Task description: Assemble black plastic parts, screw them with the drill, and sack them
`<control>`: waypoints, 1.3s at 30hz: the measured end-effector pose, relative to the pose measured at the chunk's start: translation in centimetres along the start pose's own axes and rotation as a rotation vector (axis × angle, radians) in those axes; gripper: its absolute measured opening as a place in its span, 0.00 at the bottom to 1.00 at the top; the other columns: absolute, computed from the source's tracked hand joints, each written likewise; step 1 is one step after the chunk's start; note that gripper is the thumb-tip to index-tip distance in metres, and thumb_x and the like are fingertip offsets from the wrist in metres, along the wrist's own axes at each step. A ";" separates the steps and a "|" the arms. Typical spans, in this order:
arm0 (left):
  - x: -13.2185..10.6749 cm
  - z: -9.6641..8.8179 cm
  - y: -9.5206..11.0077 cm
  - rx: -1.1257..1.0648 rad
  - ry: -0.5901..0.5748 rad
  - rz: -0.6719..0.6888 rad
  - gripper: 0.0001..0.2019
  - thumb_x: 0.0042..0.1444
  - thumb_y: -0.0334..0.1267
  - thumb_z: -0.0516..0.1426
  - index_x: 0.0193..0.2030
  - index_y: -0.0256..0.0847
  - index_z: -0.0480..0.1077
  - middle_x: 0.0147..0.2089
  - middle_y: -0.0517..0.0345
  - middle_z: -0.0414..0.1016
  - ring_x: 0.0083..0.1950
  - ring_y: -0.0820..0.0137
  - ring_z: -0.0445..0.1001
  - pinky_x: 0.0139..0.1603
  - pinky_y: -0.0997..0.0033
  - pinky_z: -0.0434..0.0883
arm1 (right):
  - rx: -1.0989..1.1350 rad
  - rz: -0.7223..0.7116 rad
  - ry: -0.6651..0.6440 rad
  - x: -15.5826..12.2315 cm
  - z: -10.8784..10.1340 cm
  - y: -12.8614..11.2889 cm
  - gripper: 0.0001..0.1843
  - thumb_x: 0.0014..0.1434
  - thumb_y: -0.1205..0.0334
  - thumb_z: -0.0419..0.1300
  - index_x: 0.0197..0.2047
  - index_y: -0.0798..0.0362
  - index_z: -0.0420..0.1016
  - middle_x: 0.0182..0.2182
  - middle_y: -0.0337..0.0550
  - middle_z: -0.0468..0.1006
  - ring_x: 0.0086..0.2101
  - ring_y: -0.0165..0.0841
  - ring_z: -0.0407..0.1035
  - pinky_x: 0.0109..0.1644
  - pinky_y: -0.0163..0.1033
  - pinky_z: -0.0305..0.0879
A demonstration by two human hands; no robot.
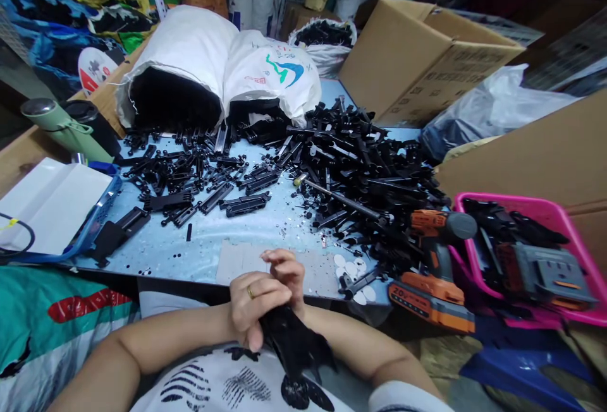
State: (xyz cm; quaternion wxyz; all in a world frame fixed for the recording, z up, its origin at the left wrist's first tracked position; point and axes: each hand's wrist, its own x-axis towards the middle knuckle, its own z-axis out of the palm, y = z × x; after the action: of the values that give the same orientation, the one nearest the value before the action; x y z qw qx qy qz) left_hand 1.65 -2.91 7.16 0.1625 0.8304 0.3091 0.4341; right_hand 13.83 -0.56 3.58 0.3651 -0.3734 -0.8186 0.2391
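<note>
Both my hands meet close to my chest, at the near edge of the blue table. My left hand, with a ring on one finger, is closed over a black glove. My right hand lies just behind it with its fingers curled, and the glove hangs from that wrist. Beyond them lies a big heap of black plastic parts. A grey pad lies just in front of my hands.
An orange cordless drill with a long bit lies right of my hands, beside a pink basket with tools. White sacks of black parts and cardboard boxes stand at the back. A blue tray and green flask sit left.
</note>
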 end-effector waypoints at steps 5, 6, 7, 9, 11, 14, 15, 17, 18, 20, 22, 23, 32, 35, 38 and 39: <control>0.6 -0.4 -7.7 0.383 0.018 0.056 0.42 0.55 0.68 0.35 0.57 0.37 0.67 0.41 0.43 0.74 0.42 0.59 0.73 0.40 0.61 0.70 | -0.146 -0.210 -0.194 11.5 -0.9 7.6 0.21 0.67 0.56 0.39 0.45 0.51 0.71 0.46 0.49 0.71 0.50 0.39 0.62 0.54 0.49 0.57; 0.8 -0.4 -9.2 0.457 -0.082 0.023 0.41 0.54 0.68 0.38 0.56 0.37 0.68 0.40 0.43 0.74 0.40 0.59 0.73 0.39 0.61 0.70 | -0.257 -0.197 -0.221 14.3 -1.8 9.7 0.19 0.66 0.54 0.43 0.48 0.51 0.71 0.49 0.49 0.71 0.52 0.40 0.60 0.56 0.50 0.54; 1.1 -0.3 -10.4 0.512 -0.187 -0.006 0.39 0.53 0.68 0.41 0.55 0.36 0.68 0.39 0.43 0.74 0.39 0.59 0.73 0.39 0.61 0.69 | -0.384 -0.157 -0.262 16.7 -2.7 11.7 0.19 0.64 0.53 0.48 0.52 0.52 0.70 0.53 0.50 0.68 0.55 0.41 0.57 0.58 0.50 0.51; 1.3 0.1 -12.2 0.592 -0.336 -0.049 0.35 0.54 0.64 0.48 0.53 0.34 0.70 0.38 0.42 0.74 0.42 0.57 0.73 0.42 0.59 0.68 | -0.560 -0.084 -0.407 20.1 -3.7 14.8 0.19 0.62 0.54 0.53 0.53 0.53 0.71 0.52 0.51 0.69 0.53 0.42 0.59 0.57 0.48 0.49; 1.3 0.6 -13.0 0.656 -0.376 -0.088 0.29 0.54 0.57 0.54 0.53 0.34 0.69 0.42 0.40 0.73 0.49 0.54 0.70 0.49 0.56 0.65 | -0.651 -0.065 -0.525 21.5 -3.5 16.3 0.18 0.62 0.55 0.55 0.52 0.53 0.73 0.48 0.50 0.72 0.48 0.39 0.63 0.53 0.45 0.50; 1.4 1.0 -14.0 0.704 -0.361 -0.134 0.24 0.54 0.49 0.59 0.54 0.38 0.67 0.50 0.41 0.70 0.54 0.55 0.66 0.53 0.54 0.61 | -0.645 -0.110 -0.552 21.7 -1.7 16.2 0.20 0.65 0.51 0.50 0.48 0.53 0.75 0.41 0.48 0.75 0.44 0.36 0.67 0.49 0.41 0.52; 1.7 1.0 -14.6 0.708 -0.360 -0.153 0.23 0.54 0.48 0.59 0.54 0.40 0.67 0.51 0.42 0.69 0.54 0.55 0.65 0.52 0.54 0.61 | -0.617 -0.113 -0.530 22.1 -1.0 15.9 0.22 0.65 0.49 0.47 0.46 0.53 0.75 0.40 0.47 0.75 0.43 0.35 0.67 0.48 0.39 0.52; 2.6 1.0 -16.0 0.709 -0.361 -0.189 0.23 0.54 0.47 0.60 0.54 0.41 0.67 0.51 0.43 0.69 0.52 0.56 0.66 0.50 0.56 0.62 | -0.555 -0.066 -0.445 23.8 0.3 15.5 0.24 0.67 0.48 0.42 0.46 0.52 0.75 0.41 0.46 0.76 0.44 0.34 0.67 0.47 0.37 0.54; 3.2 0.9 -16.7 0.704 -0.362 -0.192 0.23 0.54 0.47 0.60 0.54 0.41 0.67 0.51 0.43 0.70 0.52 0.57 0.66 0.50 0.56 0.62 | -0.531 -0.020 -0.388 25.3 0.9 15.4 0.24 0.67 0.48 0.42 0.47 0.52 0.73 0.43 0.46 0.76 0.45 0.34 0.67 0.47 0.36 0.55; 4.3 0.3 -18.0 0.687 -0.343 -0.162 0.24 0.54 0.49 0.59 0.55 0.40 0.67 0.52 0.44 0.69 0.54 0.57 0.65 0.52 0.56 0.61 | -0.500 0.090 -0.291 28.9 2.3 15.4 0.21 0.67 0.51 0.43 0.51 0.53 0.69 0.45 0.48 0.75 0.46 0.35 0.68 0.47 0.36 0.57; 5.1 -0.9 -18.9 0.686 -0.271 -0.163 0.24 0.57 0.49 0.56 0.57 0.39 0.65 0.53 0.44 0.68 0.57 0.57 0.63 0.55 0.56 0.59 | -0.484 0.216 -0.232 32.8 4.2 15.5 0.19 0.66 0.53 0.46 0.53 0.56 0.65 0.45 0.51 0.75 0.45 0.37 0.69 0.47 0.38 0.59; 5.4 -1.9 -19.4 0.700 -0.218 -0.207 0.23 0.59 0.48 0.54 0.56 0.38 0.64 0.53 0.44 0.68 0.58 0.57 0.62 0.56 0.56 0.59 | -0.476 0.281 -0.212 34.5 5.4 15.5 0.20 0.65 0.53 0.47 0.54 0.57 0.62 0.44 0.53 0.75 0.45 0.39 0.69 0.47 0.39 0.61; 9.1 -11.5 -29.4 0.942 -0.004 -1.042 0.17 0.60 0.43 0.50 0.45 0.28 0.69 0.47 0.38 0.68 0.52 0.54 0.63 0.48 0.60 0.65 | -0.056 0.665 0.023 40.5 10.5 15.1 0.42 0.50 0.60 0.64 0.62 0.59 0.47 0.45 0.56 0.73 0.45 0.41 0.70 0.49 0.46 0.63; 9.9 -11.4 -32.1 0.937 -0.017 -1.091 0.17 0.59 0.40 0.50 0.45 0.26 0.69 0.49 0.35 0.67 0.54 0.52 0.61 0.47 0.58 0.65 | 0.336 0.707 0.055 38.7 8.6 15.2 0.35 0.53 0.59 0.58 0.61 0.58 0.50 0.40 0.47 0.74 0.39 0.33 0.70 0.44 0.40 0.67; 9.8 -10.9 -32.7 0.948 0.044 -1.088 0.15 0.58 0.35 0.49 0.47 0.25 0.67 0.49 0.34 0.67 0.54 0.53 0.62 0.49 0.57 0.64 | 0.690 0.604 -0.073 34.2 5.9 14.4 0.24 0.52 0.59 0.56 0.52 0.54 0.63 0.35 0.39 0.73 0.33 0.29 0.69 0.41 0.37 0.67; 9.6 -10.8 -32.6 0.943 0.062 -1.084 0.15 0.58 0.35 0.49 0.47 0.25 0.66 0.49 0.34 0.68 0.53 0.53 0.63 0.50 0.56 0.64 | 0.811 0.556 -0.116 32.2 4.9 13.9 0.21 0.50 0.58 0.57 0.48 0.53 0.66 0.34 0.38 0.72 0.33 0.29 0.68 0.41 0.37 0.67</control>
State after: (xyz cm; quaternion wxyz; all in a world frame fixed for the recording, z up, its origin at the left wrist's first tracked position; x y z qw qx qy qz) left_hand -15.16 28.02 1.75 -0.0295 0.5292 0.8370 0.1362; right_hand 1.47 32.56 4.82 0.3571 -0.3915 -0.5481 0.6471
